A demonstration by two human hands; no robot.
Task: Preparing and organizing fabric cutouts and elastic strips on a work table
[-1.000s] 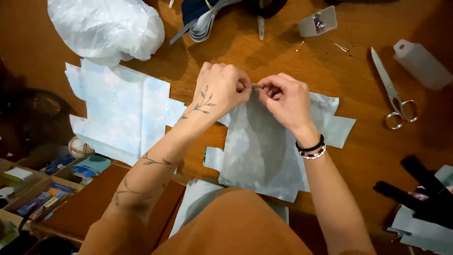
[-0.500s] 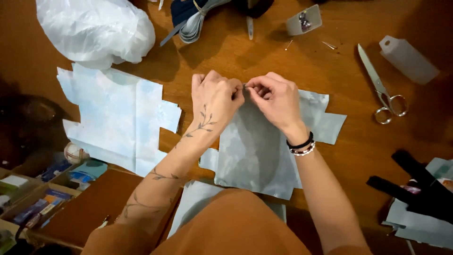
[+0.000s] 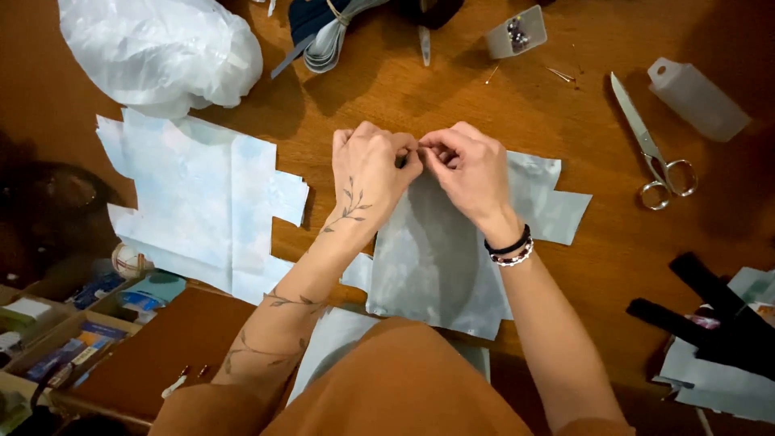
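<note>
A pale blue-grey cut fabric piece [image 3: 452, 258] lies flat on the brown wooden table [image 3: 387, 97] in front of me. My left hand [image 3: 370, 171] and my right hand [image 3: 467, 165] meet at its far edge, fingertips pinched together on the cloth. Something thin may sit between the fingertips, too small to tell. A second, lighter blue fabric piece [image 3: 194, 202] lies spread out to the left of my left arm, apart from it.
Scissors [image 3: 652, 145] lie to the right, with a clear plastic box [image 3: 696, 97] beyond. A white plastic bag [image 3: 161, 48] sits far left, rolled ribbon [image 3: 331, 28] and a small pin box [image 3: 517, 32] at the back. Black strips [image 3: 710, 315] right; trays of small items [image 3: 64, 339] lower left.
Both hands stay pinched at the fabric's far edge; the fingers have shifted only slightly. The camera view has drifted a little.
</note>
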